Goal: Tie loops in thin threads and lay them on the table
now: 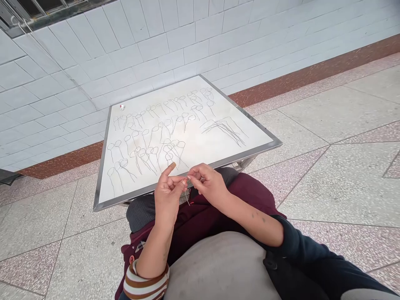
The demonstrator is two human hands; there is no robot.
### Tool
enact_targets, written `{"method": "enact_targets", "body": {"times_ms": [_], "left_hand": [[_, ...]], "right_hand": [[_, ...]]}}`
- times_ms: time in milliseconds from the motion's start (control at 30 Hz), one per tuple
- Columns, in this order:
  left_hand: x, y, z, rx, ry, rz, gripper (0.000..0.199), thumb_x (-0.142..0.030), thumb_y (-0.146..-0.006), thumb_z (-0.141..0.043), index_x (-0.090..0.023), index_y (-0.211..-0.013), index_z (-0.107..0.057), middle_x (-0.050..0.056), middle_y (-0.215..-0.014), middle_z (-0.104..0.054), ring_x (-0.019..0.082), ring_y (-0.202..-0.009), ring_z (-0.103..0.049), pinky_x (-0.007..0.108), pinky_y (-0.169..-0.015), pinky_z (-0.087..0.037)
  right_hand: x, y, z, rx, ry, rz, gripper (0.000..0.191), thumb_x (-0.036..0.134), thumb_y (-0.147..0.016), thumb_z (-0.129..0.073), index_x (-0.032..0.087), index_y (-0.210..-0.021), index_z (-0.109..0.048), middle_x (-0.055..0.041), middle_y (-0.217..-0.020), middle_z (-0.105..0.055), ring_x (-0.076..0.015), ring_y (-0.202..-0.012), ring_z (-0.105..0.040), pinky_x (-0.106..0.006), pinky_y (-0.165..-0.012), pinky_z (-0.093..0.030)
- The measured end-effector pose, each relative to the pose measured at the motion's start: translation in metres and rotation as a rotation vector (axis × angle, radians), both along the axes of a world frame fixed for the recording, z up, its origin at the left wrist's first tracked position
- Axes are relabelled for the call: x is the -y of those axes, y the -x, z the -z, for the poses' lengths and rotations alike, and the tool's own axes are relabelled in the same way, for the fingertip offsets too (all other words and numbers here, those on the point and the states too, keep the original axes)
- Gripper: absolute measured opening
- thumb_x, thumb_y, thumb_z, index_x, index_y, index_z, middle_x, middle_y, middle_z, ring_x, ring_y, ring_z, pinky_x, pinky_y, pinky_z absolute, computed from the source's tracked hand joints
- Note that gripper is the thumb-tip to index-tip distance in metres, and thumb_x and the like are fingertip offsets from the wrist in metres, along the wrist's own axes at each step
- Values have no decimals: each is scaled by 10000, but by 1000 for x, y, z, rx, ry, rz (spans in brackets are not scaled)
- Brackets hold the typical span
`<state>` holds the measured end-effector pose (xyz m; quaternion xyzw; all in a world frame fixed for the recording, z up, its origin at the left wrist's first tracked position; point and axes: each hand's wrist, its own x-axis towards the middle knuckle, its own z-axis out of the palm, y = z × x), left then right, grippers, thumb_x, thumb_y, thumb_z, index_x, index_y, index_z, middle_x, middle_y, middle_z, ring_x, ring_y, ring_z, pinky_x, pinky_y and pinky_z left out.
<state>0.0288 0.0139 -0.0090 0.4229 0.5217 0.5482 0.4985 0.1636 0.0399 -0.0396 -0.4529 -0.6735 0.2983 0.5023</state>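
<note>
My left hand (168, 193) pinches a thin wire (187, 198) between thumb and finger, while another finger with a yellowish-brown tip points up. My right hand (208, 183) is closed at the fingertips on the same strand, right against the left fingertips. One end of the wire hangs down below the hands, over my lap. Something thin and reddish shows at the pinch, too small to make out. Just beyond the hands, several wire loops with long tails (170, 146) lie on the white tabletop (193, 164).
Rows of similar looped wires (153, 109) spread over the table's left and middle. A bundle of straighter wires (226, 130) lies at its right. A small white-and-red object (122, 107) sits at the far left corner. Behind stands a white tiled wall (150, 50).
</note>
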Motion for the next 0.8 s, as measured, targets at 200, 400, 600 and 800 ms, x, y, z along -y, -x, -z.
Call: {"method": "enact_targets", "body": {"times_ms": [200,400,600,800], "left_hand": [[4,-3,-3,-202,-24,-42,570,-255,-772,-698,-235,-1317,-535,24,-871,-728,131,-736,-616,279,-753,-512],[5,-1,1,-390,-44,-45,516,-279,-802,-671,-276,-1305,-558,10,-891,-747,133,-719,-627,285,-791,-508],[7,-1,-1,-472,-55,-30,482,-264,-824,-640,-295,-1299,-562,-2,-928,-751,154,-803,-668,318,-852,-507],[10,-6,1,-583,-78,-70,457,-241,-833,-619,-302,-1284,-580,-1,-929,-752,165,-792,-679,321,-816,-514]], "right_hand": [[-1,-1,7,107,-164,29,45,175,-884,-573,204,-853,-591,-13,-765,-624,-136,-708,-591,-233,-607,-474],[-1,-2,10,194,-218,46,53,181,-907,-541,203,-865,-565,-20,-777,-612,-139,-701,-593,-237,-600,-467],[2,-2,9,244,-199,62,51,176,-905,-530,199,-861,-539,-23,-795,-594,-139,-684,-581,-230,-551,-434],[4,1,8,282,-156,64,65,181,-919,-500,202,-865,-529,-27,-801,-585,-144,-678,-558,-237,-556,-428]]}}
